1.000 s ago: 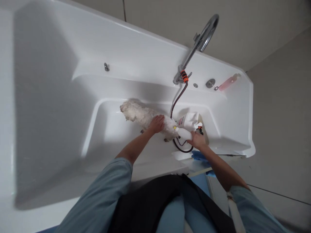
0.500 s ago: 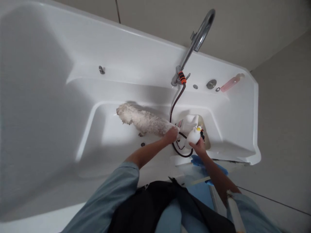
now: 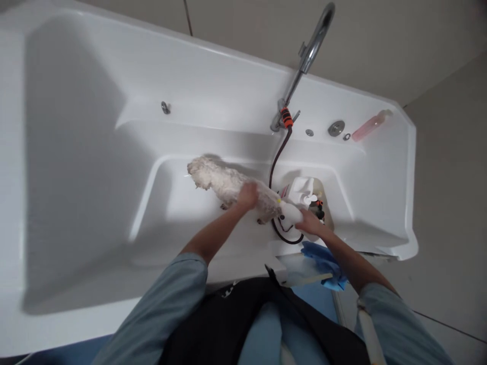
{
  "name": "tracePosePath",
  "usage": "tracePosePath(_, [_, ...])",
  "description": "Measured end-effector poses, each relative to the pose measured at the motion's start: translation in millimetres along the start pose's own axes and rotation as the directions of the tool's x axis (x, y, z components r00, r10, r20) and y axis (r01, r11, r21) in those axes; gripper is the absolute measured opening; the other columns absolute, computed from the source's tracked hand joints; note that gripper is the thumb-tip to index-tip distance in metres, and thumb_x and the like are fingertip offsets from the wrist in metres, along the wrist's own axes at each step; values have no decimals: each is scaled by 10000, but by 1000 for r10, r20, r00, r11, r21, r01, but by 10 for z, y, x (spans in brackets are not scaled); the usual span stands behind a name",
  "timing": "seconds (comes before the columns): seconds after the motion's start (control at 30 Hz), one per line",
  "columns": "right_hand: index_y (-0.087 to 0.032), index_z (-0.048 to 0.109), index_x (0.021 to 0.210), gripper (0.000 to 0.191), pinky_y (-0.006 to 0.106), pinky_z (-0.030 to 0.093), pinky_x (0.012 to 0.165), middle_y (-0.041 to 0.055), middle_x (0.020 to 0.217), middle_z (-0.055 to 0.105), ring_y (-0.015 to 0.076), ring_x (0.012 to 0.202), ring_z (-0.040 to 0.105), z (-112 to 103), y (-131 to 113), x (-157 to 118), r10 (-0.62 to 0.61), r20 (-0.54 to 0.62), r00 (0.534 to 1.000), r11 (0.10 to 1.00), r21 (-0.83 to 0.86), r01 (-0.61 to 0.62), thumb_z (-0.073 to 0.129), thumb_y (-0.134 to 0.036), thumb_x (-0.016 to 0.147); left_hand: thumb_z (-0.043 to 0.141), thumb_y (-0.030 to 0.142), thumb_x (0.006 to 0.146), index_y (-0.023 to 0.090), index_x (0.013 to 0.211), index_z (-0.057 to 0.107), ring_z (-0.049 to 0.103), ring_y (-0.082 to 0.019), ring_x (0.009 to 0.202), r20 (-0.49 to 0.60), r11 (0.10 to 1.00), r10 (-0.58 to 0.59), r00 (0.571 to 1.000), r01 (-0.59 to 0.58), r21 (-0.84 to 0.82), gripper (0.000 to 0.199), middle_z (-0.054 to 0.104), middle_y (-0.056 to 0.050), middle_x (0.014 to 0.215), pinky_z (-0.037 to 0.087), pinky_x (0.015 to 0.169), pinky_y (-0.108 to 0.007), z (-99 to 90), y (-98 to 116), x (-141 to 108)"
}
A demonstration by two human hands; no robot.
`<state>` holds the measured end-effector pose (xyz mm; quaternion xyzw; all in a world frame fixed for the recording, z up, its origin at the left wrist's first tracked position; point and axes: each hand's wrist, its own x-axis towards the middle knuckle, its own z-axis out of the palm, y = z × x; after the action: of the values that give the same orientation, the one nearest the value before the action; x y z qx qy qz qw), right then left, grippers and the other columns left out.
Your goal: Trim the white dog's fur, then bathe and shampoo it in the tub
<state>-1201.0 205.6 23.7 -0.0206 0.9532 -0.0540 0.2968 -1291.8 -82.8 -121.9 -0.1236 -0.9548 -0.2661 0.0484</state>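
Observation:
A small wet white dog [image 3: 224, 180] stands in the tub, its coat lathered along the back and its head toward the right. My left hand [image 3: 248, 195] rests on the dog's back; motion blurs it, and its fingers are hard to make out. In my right hand [image 3: 309, 223] is a white squeeze bottle [image 3: 291, 213], tipped on its side. The bottle's yellow tip points left, right at the dog's head and neck, where I cannot tell whether it touches.
The white tub [image 3: 213, 243] has high sloping walls. A chrome faucet [image 3: 314, 48] feeds a dark hose [image 3: 279, 152] that loops beside the dog. Behind my right hand stands a white jug [image 3: 300, 188]. A pink bottle [image 3: 368, 128] lies on the ledge; a blue cloth [image 3: 323, 261] hangs in front.
My left hand has slid left from the dog's head end onto its back. My right hand has tipped the squeeze bottle over to the left, bringing its tip to the dog.

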Motion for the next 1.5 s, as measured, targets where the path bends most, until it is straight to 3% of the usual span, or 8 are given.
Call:
tracePosePath(0.23, [-102, 590, 1261, 411, 379, 488, 878, 207, 1190, 689, 336, 1094, 670, -493, -753, 180, -109, -174, 979, 865, -502, 7, 641, -234, 875, 543, 186, 886, 136, 1260, 657, 563, -315, 1308, -55, 999, -3, 998, 6, 52, 395, 679, -154, 1324, 360, 1180, -521, -140, -305, -63])
tracePosePath(0.4, [-103, 605, 1228, 362, 371, 486, 883, 201, 1188, 682, 318, 1103, 664, -668, -1111, 354, -179, -167, 969, 829, -556, 58, 613, -198, 879, 475, 157, 893, 109, 1238, 673, 547, -348, 1331, -101, 996, -62, 993, 68, 50, 400, 671, -202, 1314, 347, 1169, -589, -296, -626, -48])
tracePosePath(0.53, [-124, 613, 1214, 342, 353, 494, 875, 185, 1179, 697, 307, 1103, 677, -620, -1016, 284, -142, -170, 975, 851, -525, 32, 625, -244, 894, 456, 206, 948, 145, 1160, 708, 626, -271, 1226, -39, 999, 49, 998, -48, 15, 335, 697, -160, 1273, 437, 1130, -440, -434, -813, -47])
tracePosePath(0.7, [-142, 638, 1174, 315, 349, 508, 860, 173, 1206, 709, 309, 1102, 688, -416, -571, 6, 14, -125, 992, 880, -470, -71, 634, -310, 907, 411, 239, 986, 114, 1119, 718, 641, -293, 1180, -112, 999, -13, 994, 16, 30, 357, 699, -182, 1249, 446, 1108, -468, -371, -690, 29])
tracePosePath(0.93, [-137, 639, 1188, 369, 354, 519, 891, 175, 1221, 702, 312, 1131, 680, -188, -444, -87, 33, -107, 994, 925, -374, -71, 662, -348, 886, 426, 240, 1012, 148, 1094, 736, 673, -236, 1126, 60, 987, 137, 989, -132, -92, 333, 739, -107, 1212, 505, 1052, -384, -46, -186, 239])
tracePosePath(1.13, [-141, 668, 1170, 380, 393, 536, 898, 171, 1159, 730, 336, 1082, 704, 92, -256, 48, 5, -147, 989, 978, -207, -36, 668, -353, 855, 365, 242, 1007, 143, 1158, 733, 662, -229, 1178, 79, 993, 78, 994, -70, -93, 410, 726, -124, 1246, 489, 1088, -382, -154, -322, 195])
tracePosePath(1.3, [-156, 644, 1177, 492, 497, 526, 975, 154, 1130, 735, 363, 1106, 680, 609, 238, 208, -9, -256, 967, 985, 165, 53, 758, -317, 727, 402, 224, 968, 127, 1162, 717, 608, -298, 1253, 28, 1000, -1, 1000, 1, -1, 381, 697, -175, 1269, 365, 1181, -516, -173, -68, 44])
tracePosePath(1.5, [-167, 613, 1157, 519, 487, 601, 850, 148, 1096, 744, 308, 968, 723, 1466, 242, 702, 85, -346, 934, 730, 660, 178, 712, -267, 657, 554, 185, 853, 134, 1081, 750, 588, -313, 1259, 235, 978, 210, 949, -207, -39, 305, 691, -180, 1264, 391, 1143, -474, 77, 430, -44])
